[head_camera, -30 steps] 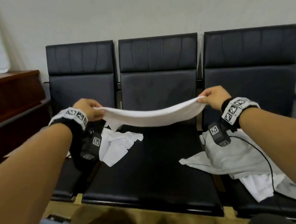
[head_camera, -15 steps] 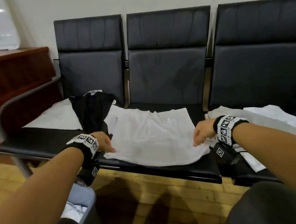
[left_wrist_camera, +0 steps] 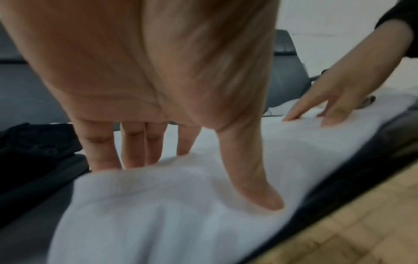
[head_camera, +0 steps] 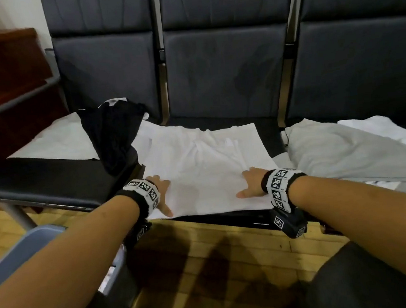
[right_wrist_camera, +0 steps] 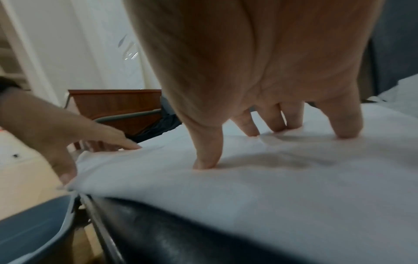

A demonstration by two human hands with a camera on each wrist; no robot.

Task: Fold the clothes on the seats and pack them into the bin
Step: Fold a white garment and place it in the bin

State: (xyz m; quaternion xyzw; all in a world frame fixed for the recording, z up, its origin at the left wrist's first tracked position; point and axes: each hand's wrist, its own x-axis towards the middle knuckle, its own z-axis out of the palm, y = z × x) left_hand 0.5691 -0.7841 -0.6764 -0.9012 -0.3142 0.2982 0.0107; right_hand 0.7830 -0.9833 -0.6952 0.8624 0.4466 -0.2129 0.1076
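Spanning the middle seat (head_camera: 272, 218) at 12 o'clock, the white garment (head_camera: 205, 163) lies spread. Left hand (head_camera: 162, 191) at 10 and right hand (head_camera: 250, 182) at 2 press flat-fingered; they should smooth outward evenly before folding.

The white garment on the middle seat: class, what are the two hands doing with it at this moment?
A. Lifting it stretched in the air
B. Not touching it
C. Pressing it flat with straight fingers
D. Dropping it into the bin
C: the left hand and right hand lie with fingers spread flat on the white garment, which is laid out on the middle seat.
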